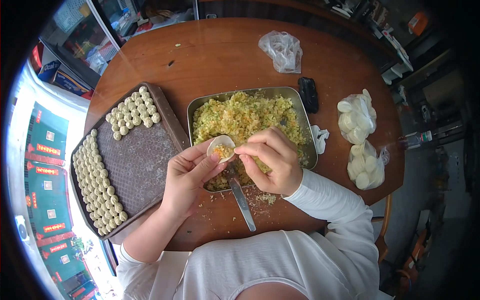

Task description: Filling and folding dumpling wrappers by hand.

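Observation:
My left hand [191,168] holds a round dough wrapper [212,144] cupped between thumb and fingers, above the near part of a metal tray. A small mound of yellow-orange filling [224,150] lies in the wrapper, under the tip of my left thumb. The fingertips of my right hand [273,159] pinch at the wrapper's right rim. Below the hands, the metal tray [313,150] holds a heap of chopped filling [240,112] with green and orange bits. A flat metal spatula [242,202] rests with its blade in the filling and its handle over the near rim.
On the left, a dark baking tray [138,161] carries rows of pleated buns [98,183] and more buns [133,110]. Bags of wrappers [356,118] [365,165] lie right on the wooden table [221,52]. A crumpled plastic bag [281,51], black bundle [308,95] and white tissue [320,138] lie nearer.

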The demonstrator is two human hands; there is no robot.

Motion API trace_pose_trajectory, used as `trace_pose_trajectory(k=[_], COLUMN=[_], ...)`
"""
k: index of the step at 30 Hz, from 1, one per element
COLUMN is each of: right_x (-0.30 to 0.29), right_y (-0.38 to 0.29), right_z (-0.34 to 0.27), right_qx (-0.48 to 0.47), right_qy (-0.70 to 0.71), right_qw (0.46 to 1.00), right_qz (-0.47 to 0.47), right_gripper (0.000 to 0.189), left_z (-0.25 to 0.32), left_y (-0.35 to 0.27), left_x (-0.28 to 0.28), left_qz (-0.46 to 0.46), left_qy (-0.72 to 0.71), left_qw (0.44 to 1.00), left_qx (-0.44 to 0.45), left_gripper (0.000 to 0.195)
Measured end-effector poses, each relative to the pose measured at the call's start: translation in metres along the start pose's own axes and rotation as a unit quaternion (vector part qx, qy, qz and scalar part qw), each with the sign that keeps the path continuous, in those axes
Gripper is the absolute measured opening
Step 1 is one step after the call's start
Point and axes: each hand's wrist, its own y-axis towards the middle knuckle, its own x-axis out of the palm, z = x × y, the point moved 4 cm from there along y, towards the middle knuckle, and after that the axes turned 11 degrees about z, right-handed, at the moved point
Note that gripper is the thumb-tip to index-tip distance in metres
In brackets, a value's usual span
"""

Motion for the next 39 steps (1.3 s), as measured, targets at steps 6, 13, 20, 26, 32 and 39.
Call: trace_pose_trajectory(k=[6, 13, 20, 26, 32, 39], right_x=[0.0, 0.0, 0.004, 0.007, 0.008, 0.0], right_y=[0.002, 0.004, 0.005, 0.001, 0.0, 0.006], right_z=[0.005, 0.004, 0.012, 0.016, 0.015, 0.01], right_qx=[0.02, 0.049, 0.098, 0.121, 0.113, 0.101], right_qy=[0.004, 0.025, 0.079, 0.127, 0.131, 0.123], right_qw=[1.0, 0.998, 0.992, 0.984, 0.984, 0.987], right_qz=[-0.002, -0.001, -0.034, -0.036, -0.034, -0.025], right_gripper=[0.016, 0.017, 0.016, 0.013, 0.011, 0.008], left_z=[-0.002, -0.002, -0.007, -0.006, -0.007, -0.005], left_y=[0.004, 0.004, -0.006, -0.006, -0.005, -0.004], left_x=[0.004, 0.006, 0.008, 0.008, 0.005, 0.003], left_qz=[-0.005, -0.022, -0.041, -0.057, -0.042, -0.017], left_qy=[0.005, 0.011, 0.023, 0.057, 0.064, 0.024], left_qw=[1.0, 1.0, 0.999, 0.996, 0.996, 0.999], left_qx=[0.011, -0.006, 0.005, 0.039, 0.038, 0.015], left_gripper=[0.036, 0.037, 0.037, 0.037, 0.036, 0.036])
